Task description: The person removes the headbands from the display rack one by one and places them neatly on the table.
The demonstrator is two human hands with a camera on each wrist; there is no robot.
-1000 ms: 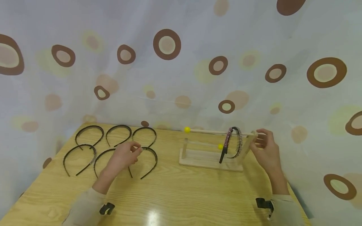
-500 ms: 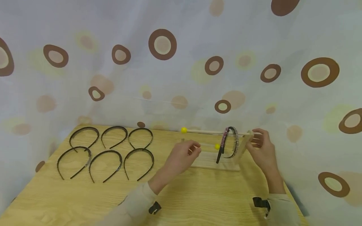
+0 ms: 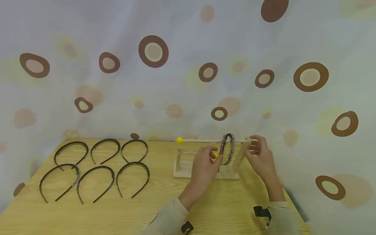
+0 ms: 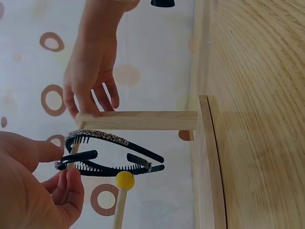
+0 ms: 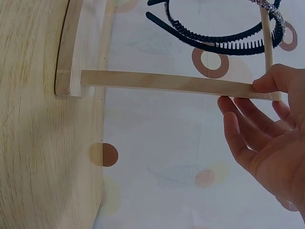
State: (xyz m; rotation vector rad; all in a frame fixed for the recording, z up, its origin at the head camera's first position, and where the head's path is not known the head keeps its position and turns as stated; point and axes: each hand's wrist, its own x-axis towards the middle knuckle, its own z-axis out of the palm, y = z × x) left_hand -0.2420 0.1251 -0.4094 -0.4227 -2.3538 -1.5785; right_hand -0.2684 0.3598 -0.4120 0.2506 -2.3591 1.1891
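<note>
Black toothed headbands with glittery bands (image 3: 227, 150) hang from the upper rod of a wooden rack (image 3: 205, 175). My left hand (image 3: 204, 166) is at their near side; in the left wrist view, its thumb and fingers (image 4: 72, 191) pinch the nearest headband (image 4: 78, 156) beside the rod. My right hand (image 3: 261, 160) grips the top of the rack's right upright (image 3: 241, 153). In the right wrist view, the thumb lies on one side of this upright (image 5: 176, 83) and the fingers on the other. The lower rod is partly hidden behind my left hand.
Several black headbands lie in two rows on the left of the wooden table, among them a front one (image 3: 133, 164). Yellow balls cap the rack's rods, one at the upper rod's left end (image 3: 179, 140). A patterned cloth (image 3: 176, 81) hangs behind the table.
My left hand has moved right from above the headbands on the table to the ones on the rack. My right hand stays on the upright. The head view has turned somewhat right.
</note>
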